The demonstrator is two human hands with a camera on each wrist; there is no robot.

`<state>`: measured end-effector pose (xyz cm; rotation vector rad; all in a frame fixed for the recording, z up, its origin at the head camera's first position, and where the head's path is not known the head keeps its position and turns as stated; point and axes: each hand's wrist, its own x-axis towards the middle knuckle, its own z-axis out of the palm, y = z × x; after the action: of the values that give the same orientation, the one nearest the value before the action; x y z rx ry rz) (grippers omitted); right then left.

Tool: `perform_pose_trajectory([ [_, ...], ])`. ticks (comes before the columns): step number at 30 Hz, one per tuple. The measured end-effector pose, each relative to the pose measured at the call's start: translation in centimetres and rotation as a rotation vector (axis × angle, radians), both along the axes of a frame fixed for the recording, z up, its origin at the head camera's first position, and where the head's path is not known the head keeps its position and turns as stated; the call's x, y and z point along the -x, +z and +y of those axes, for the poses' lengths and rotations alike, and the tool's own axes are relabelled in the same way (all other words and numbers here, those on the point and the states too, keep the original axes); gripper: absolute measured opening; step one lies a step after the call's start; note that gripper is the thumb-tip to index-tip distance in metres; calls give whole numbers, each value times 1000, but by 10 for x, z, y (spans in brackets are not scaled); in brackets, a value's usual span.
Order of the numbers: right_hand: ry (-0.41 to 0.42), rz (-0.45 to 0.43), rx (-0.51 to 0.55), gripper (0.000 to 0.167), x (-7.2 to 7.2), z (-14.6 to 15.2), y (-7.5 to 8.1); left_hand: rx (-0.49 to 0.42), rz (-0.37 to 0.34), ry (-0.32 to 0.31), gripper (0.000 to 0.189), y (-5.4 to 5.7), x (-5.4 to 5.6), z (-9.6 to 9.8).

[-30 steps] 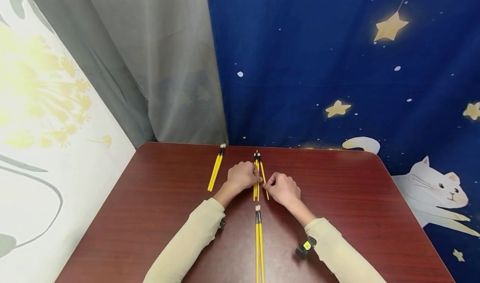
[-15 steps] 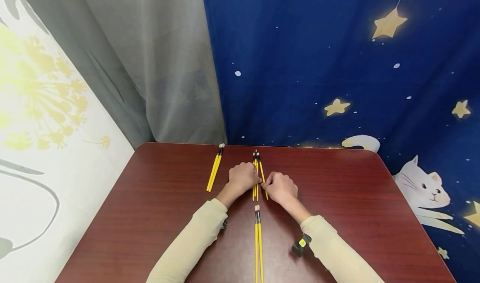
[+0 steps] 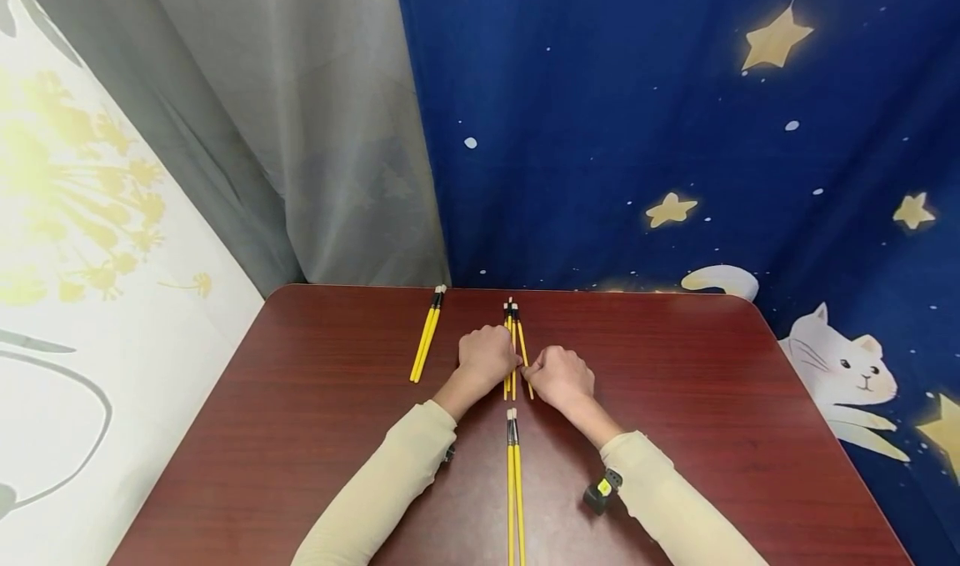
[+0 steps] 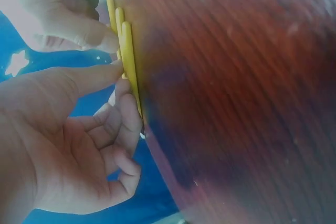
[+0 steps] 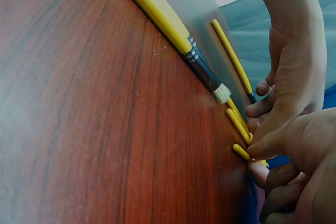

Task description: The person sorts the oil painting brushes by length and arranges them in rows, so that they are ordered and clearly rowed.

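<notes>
Several paintbrushes with yellow handles, dark ferrules and pale bristles lie on the dark red table. My left hand (image 3: 486, 356) reaches over the middle cluster of paintbrushes (image 3: 513, 389) and pinches handles there between thumb and finger. Close beside it, my right hand (image 3: 559, 376) pinches the rightmost paintbrush (image 3: 522, 337), which lies slanted against the cluster. In the left wrist view, yellow handles (image 4: 128, 51) run between both thumbs and fingers. The right wrist view has the right hand (image 5: 310, 150) at the handle ends; its fingers partly hide them.
Nearer the person lies a pair of paintbrushes (image 3: 512, 483), bristles pointing away. Another pair (image 3: 426, 333) rests at the far left by the table's (image 3: 315, 433) back edge. Grey and blue curtains (image 3: 570, 174) hang behind. A small camera (image 3: 597, 496) sits at the right wrist.
The right hand has shifted slightly left, so the two hands' fingertips are closer together. The head view has also shifted a little. The paintbrushes lie nearly as before.
</notes>
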<state>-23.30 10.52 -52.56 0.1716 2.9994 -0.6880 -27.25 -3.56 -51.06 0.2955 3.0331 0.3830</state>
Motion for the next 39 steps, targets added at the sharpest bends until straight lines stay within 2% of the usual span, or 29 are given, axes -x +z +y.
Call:
perform_pose_trajectory([
  [8, 6, 7, -48, 40, -3, -1, 3, 93, 24, -10, 30, 3, -4, 10],
  [17, 2, 33, -57, 48, -6, 0, 0, 151, 36, -5, 34, 2, -4, 16],
  [23, -6, 43, -41, 52, -5, 1, -4, 141, 33, -10, 33, 2, -4, 18],
  [30, -4, 64, -37, 47, -3, 6, -6, 117, 28, -10, 35, 2, -2, 18],
  [34, 6, 86, -45, 46, 3, 11, -5, 91, 25, 5, 36, 4, 2, 22],
  [39, 25, 96, -40, 46, 14, 19, 0, 43, 5, 36, 36, 7, 11, 26],
])
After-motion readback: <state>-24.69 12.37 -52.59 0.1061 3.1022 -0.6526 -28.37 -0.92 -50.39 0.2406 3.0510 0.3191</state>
